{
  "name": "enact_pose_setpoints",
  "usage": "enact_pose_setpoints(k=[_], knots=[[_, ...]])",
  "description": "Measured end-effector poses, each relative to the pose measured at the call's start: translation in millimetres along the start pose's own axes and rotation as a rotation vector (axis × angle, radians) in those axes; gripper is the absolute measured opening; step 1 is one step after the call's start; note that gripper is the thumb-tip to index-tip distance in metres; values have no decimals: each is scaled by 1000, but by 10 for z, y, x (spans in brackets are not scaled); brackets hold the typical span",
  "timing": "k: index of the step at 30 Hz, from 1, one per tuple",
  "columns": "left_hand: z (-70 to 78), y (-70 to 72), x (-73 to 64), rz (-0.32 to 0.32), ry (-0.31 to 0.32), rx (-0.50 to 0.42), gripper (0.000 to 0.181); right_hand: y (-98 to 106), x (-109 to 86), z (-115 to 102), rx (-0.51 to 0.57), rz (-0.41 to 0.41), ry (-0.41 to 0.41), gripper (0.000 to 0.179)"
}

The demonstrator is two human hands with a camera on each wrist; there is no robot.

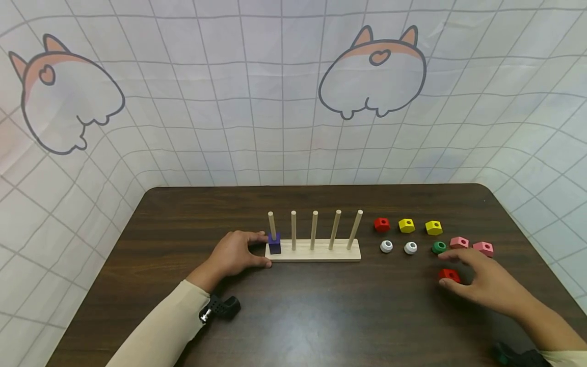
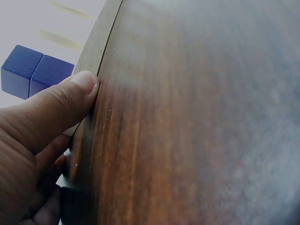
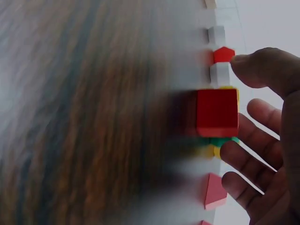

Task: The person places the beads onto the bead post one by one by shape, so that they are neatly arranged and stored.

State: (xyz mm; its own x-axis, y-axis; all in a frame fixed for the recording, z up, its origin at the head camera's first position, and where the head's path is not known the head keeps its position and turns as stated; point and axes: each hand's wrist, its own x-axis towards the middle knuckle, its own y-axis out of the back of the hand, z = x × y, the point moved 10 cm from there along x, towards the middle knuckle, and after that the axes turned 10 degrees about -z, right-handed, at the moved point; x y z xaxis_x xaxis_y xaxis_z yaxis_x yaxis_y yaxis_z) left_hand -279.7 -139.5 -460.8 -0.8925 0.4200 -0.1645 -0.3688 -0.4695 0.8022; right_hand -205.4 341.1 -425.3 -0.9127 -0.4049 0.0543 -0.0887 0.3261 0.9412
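A pale wooden peg board (image 1: pixel 316 257) lies on the table, with several upright pegs. My left hand (image 1: pixel 238 252) grips its left end, thumb at the front edge and fingers toward the back. Two purple blocks (image 2: pixel 37 72) are stacked on the leftmost peg, beside that hand. At the right, my right hand (image 1: pixel 486 280) reaches over a red block (image 1: pixel 449 276), with thumb and fingers spread around it. In the right wrist view, the red block (image 3: pixel 217 112) sits on the table between the parted thumb and fingers.
Right of the board lie another red block (image 1: pixel 381 225), two yellow blocks (image 1: pixel 406 226), two white beads (image 1: pixel 387 246), a green bead (image 1: pixel 438 247) and two pink blocks (image 1: pixel 483 248). A grid-patterned curtain (image 1: pixel 266 92) hangs behind the dark wooden table (image 1: pixel 316 316).
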Motion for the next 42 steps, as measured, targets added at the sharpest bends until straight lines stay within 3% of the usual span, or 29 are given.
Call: enact_pose_setpoints(k=[10,22,32,37,42], knots=[[15,-4,10,6,-2,-3,58,-83,-63,234,44,-106,-79,60],[-9,21,10,9,6,0,59,-71,-77,258,-13,-53,-13,45],[3,25,7,6,3,10,58,-104,21,130,-15,-39,-17,39],[5,13,3,5,0,1,58,-147,123,43,34,-68,-27,40],[1,9,1,9,-1,4,58,-163,242,-94,69,-46,1,40]])
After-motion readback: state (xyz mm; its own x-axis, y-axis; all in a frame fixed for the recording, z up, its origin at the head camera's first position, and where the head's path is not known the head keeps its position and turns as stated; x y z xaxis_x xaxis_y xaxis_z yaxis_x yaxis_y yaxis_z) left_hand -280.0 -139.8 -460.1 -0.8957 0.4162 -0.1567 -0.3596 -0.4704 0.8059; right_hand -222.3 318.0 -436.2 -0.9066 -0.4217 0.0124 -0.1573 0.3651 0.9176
